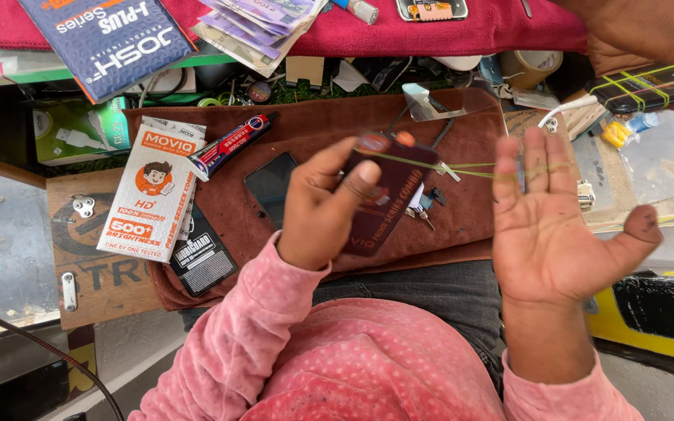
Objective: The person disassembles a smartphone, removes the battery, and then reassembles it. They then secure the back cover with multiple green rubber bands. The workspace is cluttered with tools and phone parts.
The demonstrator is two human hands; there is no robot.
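Right now we have a dark maroon flat packet pinched in our left hand, thumb across its face and fingers curled behind, held tilted above the brown cloth on the desk. A thin yellow-green rubber band runs taut from the packet's upper edge across to our right hand, which is spread open, palm up, with the band looped over the fingertips. So the packet sits wholly in the left hand, with the right hand well apart from it and joined to it only by the stretched band. The main risk, as we judge it, is the band: it could slip off the open fingers and snap back, or break under tension, and either might jerk the packet out of the thumb-and-finger pinch. If it fell it would land among the things below: a dark phone lying flat on the cloth, a black-and-red glue tube and a white-and-orange packet to the left. Another person's hand hangs over the upper right corner, near a bundle bound with yellow bands, and could get in the way.
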